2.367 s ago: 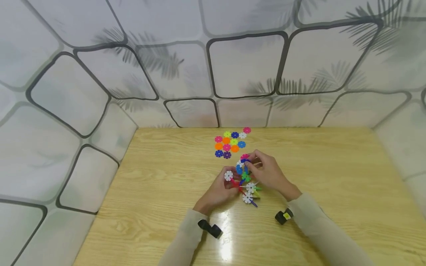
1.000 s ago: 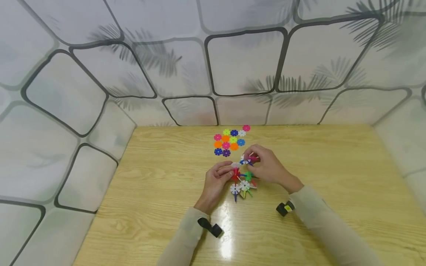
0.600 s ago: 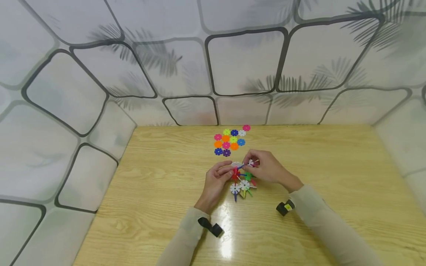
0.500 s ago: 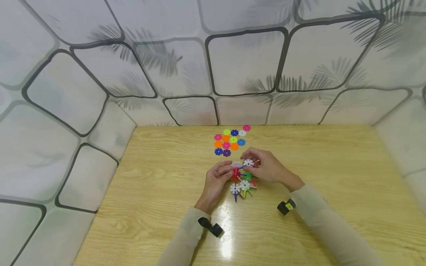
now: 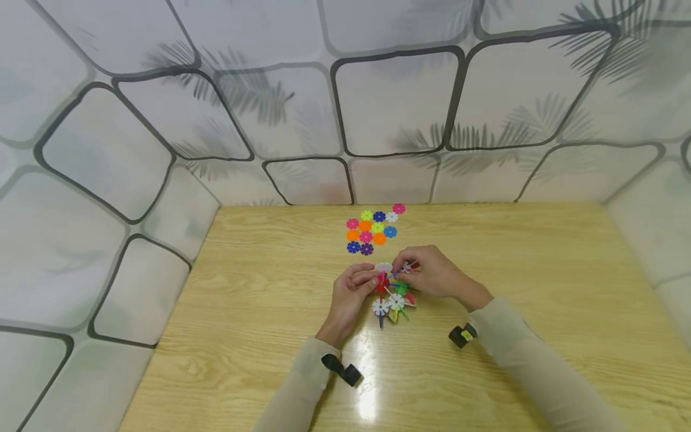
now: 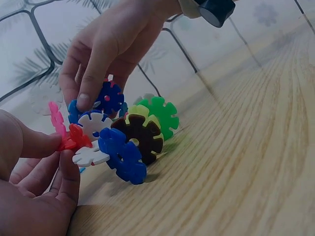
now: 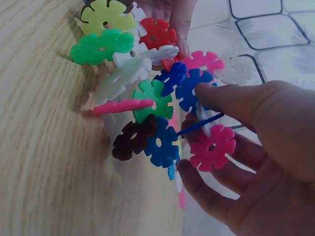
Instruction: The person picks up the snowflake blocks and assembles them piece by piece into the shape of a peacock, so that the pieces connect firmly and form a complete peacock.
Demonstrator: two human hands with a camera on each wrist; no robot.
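A cluster of interlocking snowflake discs [image 5: 380, 307] rests on the table between the hands. My left hand [image 5: 348, 297] pinches a red disc [image 6: 75, 137] at the cluster's left side, thumb on top. My right hand [image 5: 437, 273] pinches a blue disc [image 7: 189, 93] at the far right of the cluster; a pink disc [image 7: 213, 147] lies close to its fingers. Brown [image 6: 138, 135] and green [image 6: 165, 117] discs show low in the cluster in the left wrist view. The fingers hide whether the pinched blue disc is slotted into the rest.
Several loose discs in orange [image 5: 365, 225], pink [image 5: 398, 208], purple [image 5: 366, 249] and other colours lie flat beyond the hands. The wooden table [image 5: 243, 312] meets a patterned wall [image 5: 399, 102] at its far edge. Each wrist wears a small black camera [image 5: 352, 375].
Over the last seconds the cluster has turned and shifted slightly left in my left hand's grip. My right hand has tilted its discs beside the red one. The loose discs have stayed put.
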